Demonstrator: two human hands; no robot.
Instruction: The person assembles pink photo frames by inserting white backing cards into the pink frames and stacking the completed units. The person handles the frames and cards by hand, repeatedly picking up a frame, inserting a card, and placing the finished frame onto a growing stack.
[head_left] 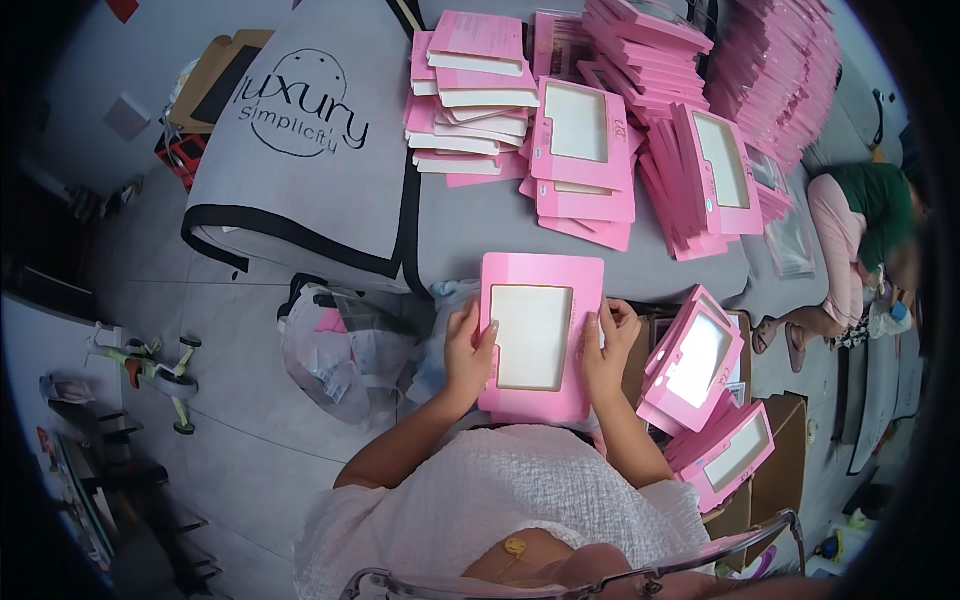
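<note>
A flat pink box (532, 335) with a large pale window is upright in front of me, near my lap. My left hand (468, 355) grips its left edge, the thumb lying on the front beside the window. At the right edge, my right hand (608, 350) holds the same box with its thumb on the front and fingers bent. More pink edge shows below the box; whether that is a second box I cannot tell. Close by my right hand, several similar windowed boxes (692, 360) lean in an open brown carton (780, 455).
Stacks of pink boxes (585, 120) cover part of the grey sofa (465, 235) ahead. Left of my knees stands a clear plastic bag (340, 350) with mixed contents. A small balance bike (160, 372) is on the floor at far left. Another person (850, 235) sits at far right.
</note>
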